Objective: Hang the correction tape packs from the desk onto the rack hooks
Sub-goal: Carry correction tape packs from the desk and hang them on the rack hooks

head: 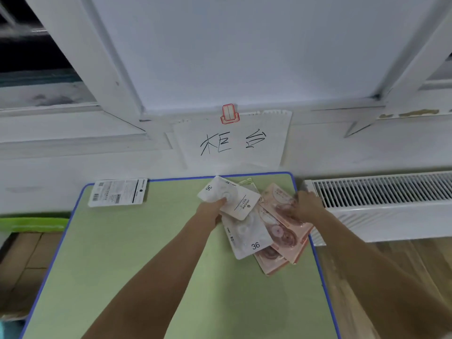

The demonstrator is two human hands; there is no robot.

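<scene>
My left hand [212, 208] pinches a white pack [230, 196] lifted off the pile at 1 o'clock on the desk [137, 253]. My right hand [307, 204] curls onto the pink packs [281, 231]. Risk: slick overlapped cards slide off the 3 o'clock edge. One stray pack [118, 192] lies at 10 o'clock. No rack in view.

A white correction tape pack [228, 198] marked "36" was tilted above the pile at the far right of the green desk [137, 253]. Beneath it, a second white pack [247, 237], also marked "36", lay flat over several overlapping pink packs [285, 231] near the right edge. Another white pack [118, 192], barcode side up, lay alone at the far left corner, overhanging the back edge.
</scene>
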